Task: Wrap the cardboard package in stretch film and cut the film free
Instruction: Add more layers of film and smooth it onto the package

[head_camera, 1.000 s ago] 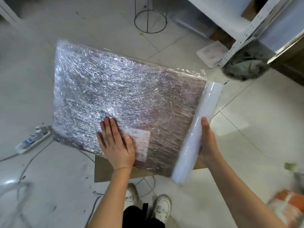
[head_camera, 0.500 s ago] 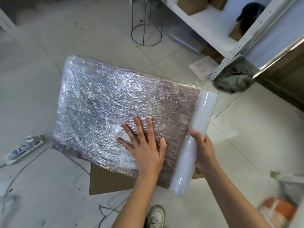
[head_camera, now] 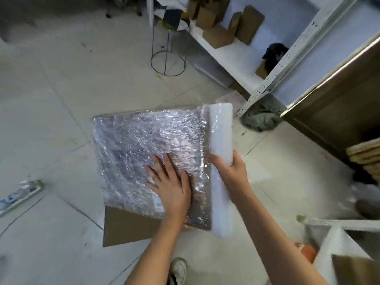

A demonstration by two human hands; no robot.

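Film-wrapped package (head_camera: pixel 148 149) now lies squarer; left hand (head_camera: pixel 171 186) stays flat, right hand (head_camera: pixel 232 171) apparently keeps its grip on the roll (head_camera: pixel 221 140).

One head-worn camera is looking forward and steeply down from standing height, taking in the floor (head_camera: pixel 61 112) widely, facing the shelving (head_camera: pixel 265 87) at upper right, with both forearms reaching in from below, close.

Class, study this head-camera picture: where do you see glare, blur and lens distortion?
Head view: glare sparkles across the stretch film on the package; motion blur smears the film roll and the lower right corner; the wide lens bends the shelf frame and floor tile lines.
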